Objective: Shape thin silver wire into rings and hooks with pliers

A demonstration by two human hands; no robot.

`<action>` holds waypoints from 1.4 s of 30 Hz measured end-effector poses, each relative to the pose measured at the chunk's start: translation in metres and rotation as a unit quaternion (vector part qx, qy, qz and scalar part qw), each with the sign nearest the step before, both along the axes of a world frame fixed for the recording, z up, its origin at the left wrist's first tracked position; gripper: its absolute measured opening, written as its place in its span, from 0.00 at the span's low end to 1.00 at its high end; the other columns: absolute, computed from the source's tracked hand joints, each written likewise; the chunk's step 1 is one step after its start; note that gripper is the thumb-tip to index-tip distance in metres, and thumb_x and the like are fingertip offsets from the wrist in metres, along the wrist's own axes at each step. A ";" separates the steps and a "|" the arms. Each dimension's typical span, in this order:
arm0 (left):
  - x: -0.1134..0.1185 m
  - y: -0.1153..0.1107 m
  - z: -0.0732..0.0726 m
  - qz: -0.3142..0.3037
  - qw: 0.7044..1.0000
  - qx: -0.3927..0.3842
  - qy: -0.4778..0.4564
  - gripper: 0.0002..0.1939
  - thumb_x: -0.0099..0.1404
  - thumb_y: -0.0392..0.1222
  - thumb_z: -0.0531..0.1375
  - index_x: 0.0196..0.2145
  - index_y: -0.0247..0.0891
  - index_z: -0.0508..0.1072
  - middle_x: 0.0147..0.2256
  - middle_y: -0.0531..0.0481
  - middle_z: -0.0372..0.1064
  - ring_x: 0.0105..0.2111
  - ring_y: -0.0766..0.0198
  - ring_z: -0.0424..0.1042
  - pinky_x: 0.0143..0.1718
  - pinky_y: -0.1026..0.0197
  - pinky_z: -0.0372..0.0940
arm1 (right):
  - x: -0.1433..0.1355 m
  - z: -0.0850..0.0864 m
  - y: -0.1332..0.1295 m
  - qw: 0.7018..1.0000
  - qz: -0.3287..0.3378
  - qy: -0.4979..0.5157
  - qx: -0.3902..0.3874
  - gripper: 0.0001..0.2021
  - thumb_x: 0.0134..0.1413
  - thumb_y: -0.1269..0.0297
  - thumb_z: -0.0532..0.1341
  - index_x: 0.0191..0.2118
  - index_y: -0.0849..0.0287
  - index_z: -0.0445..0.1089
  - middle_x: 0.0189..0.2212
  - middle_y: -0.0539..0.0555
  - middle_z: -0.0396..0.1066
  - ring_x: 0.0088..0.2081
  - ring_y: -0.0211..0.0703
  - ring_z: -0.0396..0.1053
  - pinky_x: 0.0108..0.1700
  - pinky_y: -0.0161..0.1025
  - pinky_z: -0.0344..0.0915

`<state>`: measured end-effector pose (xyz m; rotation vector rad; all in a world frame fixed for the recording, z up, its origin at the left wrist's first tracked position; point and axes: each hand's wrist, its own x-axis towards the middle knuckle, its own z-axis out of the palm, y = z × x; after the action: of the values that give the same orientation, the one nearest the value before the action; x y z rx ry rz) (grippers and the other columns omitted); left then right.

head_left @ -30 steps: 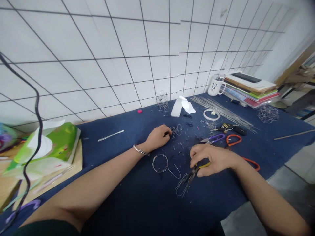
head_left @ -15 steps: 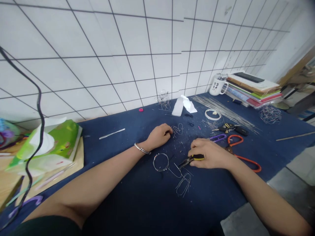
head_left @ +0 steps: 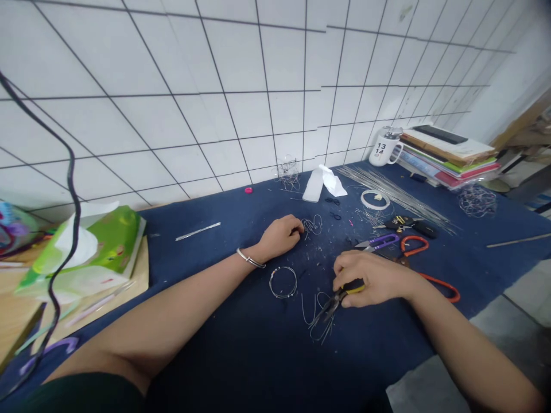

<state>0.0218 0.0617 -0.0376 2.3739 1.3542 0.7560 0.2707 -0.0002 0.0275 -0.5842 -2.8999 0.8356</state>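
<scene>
moved since half a second ago: right hand [head_left: 365, 278] and pliers [head_left: 337, 299] shifted from the lone bent wire [head_left: 303, 307] to over the wire bundle [head_left: 322, 331]; bent wire now sits closer, right beside the bundle
right grip: fingers clamped around the yellow-and-black pliers handles, palm down
pliers: nose angled down-left over the upper end of the bundle; cannot tell if a wire is nipped
wire bundle: thin looped strands on the tabletop [head_left: 249, 355], under and in front of the pliers nose
left grip: left hand [head_left: 282, 235] resting on the tabletop, fingers curled; cannot tell if anything is pinched
wire loops: small squiggly coil [head_left: 316, 225] just beside the left fingertips, contact unclear
beaded ring: thin wire ring [head_left: 284, 297] lying flat between the two hands
wrist: silver bangle [head_left: 251, 258] on the left arm
right-hand neighbors: purple snips [head_left: 381, 242] just beyond the hand, orange-handled tool [head_left: 414, 237] partly hidden by the arm
back right: white coil [head_left: 364, 201], straight wires [head_left: 396, 198], lidded mug [head_left: 381, 150], book stack [head_left: 451, 155]
far left: green tissue pack [head_left: 116, 241], black cable [head_left: 74, 195] hanging in front
</scene>
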 end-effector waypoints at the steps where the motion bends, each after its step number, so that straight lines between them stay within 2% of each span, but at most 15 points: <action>1: 0.000 0.000 0.000 0.000 1.000 -0.001 0.001 0.11 0.52 0.29 0.51 0.30 0.37 0.70 0.33 0.51 0.66 0.31 0.66 0.65 0.37 0.62 0.61 | 0.002 0.002 0.001 1.000 0.001 -0.005 -0.010 0.14 0.46 0.54 0.60 0.37 0.54 0.72 0.34 0.51 0.65 0.34 0.37 0.63 0.39 0.36 0.58; 4: -0.001 0.001 -0.002 0.001 1.000 -0.001 0.001 0.11 0.52 0.29 0.51 0.30 0.38 0.70 0.33 0.51 0.66 0.31 0.66 0.65 0.37 0.61 0.61 | 0.006 0.005 0.002 1.000 -0.013 -0.010 -0.018 0.14 0.46 0.54 0.60 0.39 0.53 0.71 0.34 0.51 0.65 0.34 0.36 0.63 0.38 0.36 0.58; 10: -0.002 0.002 -0.005 -0.008 1.000 0.010 -0.007 0.11 0.52 0.29 0.51 0.30 0.39 0.70 0.32 0.52 0.65 0.31 0.67 0.64 0.36 0.62 0.61 | 0.005 -0.001 0.005 0.992 -0.104 -0.017 0.065 0.13 0.47 0.55 0.59 0.38 0.54 0.71 0.34 0.52 0.64 0.36 0.40 0.62 0.40 0.39 0.57; 17: -0.002 0.002 -0.005 -0.002 1.000 0.003 -0.005 0.11 0.53 0.29 0.51 0.31 0.38 0.70 0.33 0.52 0.66 0.31 0.66 0.65 0.37 0.62 0.61 | 0.006 0.001 0.005 0.998 -0.045 -0.025 0.042 0.13 0.47 0.54 0.59 0.37 0.54 0.71 0.33 0.51 0.64 0.33 0.37 0.62 0.38 0.38 0.57; 25: -0.002 0.002 -0.003 -0.005 1.000 0.008 -0.011 0.13 0.52 0.28 0.50 0.31 0.38 0.70 0.33 0.52 0.66 0.32 0.67 0.65 0.38 0.63 0.61 | -0.004 -0.007 0.000 0.992 -0.092 -0.007 0.090 0.14 0.47 0.54 0.59 0.39 0.53 0.71 0.35 0.52 0.64 0.37 0.40 0.62 0.42 0.40 0.56; 31: -0.002 0.002 -0.002 -0.003 1.000 0.000 -0.018 0.13 0.51 0.28 0.50 0.31 0.38 0.71 0.32 0.52 0.66 0.33 0.66 0.65 0.39 0.63 0.61 | -0.010 -0.007 -0.002 0.996 -0.045 -0.011 0.073 0.13 0.47 0.55 0.59 0.38 0.53 0.71 0.34 0.52 0.63 0.36 0.39 0.62 0.42 0.39 0.56; 38: -0.005 0.006 -0.001 0.032 0.992 -0.031 -0.121 0.13 0.51 0.28 0.49 0.30 0.37 0.71 0.32 0.52 0.67 0.35 0.67 0.65 0.41 0.64 0.60 | -0.005 -0.004 0.001 0.996 -0.062 -0.012 0.060 0.14 0.47 0.55 0.59 0.40 0.52 0.70 0.37 0.52 0.63 0.38 0.40 0.61 0.43 0.40 0.56; 42: -0.005 0.009 -0.001 0.061 0.980 -0.051 -0.184 0.13 0.51 0.28 0.49 0.31 0.36 0.71 0.33 0.52 0.67 0.35 0.66 0.65 0.41 0.64 0.60 | -0.003 0.003 0.001 0.995 -0.062 -0.034 0.076 0.19 0.44 0.49 0.60 0.43 0.50 0.69 0.41 0.54 0.62 0.44 0.46 0.58 0.46 0.44 0.54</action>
<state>0.0164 0.0707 -0.0386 1.9630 1.3473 1.0698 0.2678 0.0011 0.0301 -0.7805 -2.9165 0.5850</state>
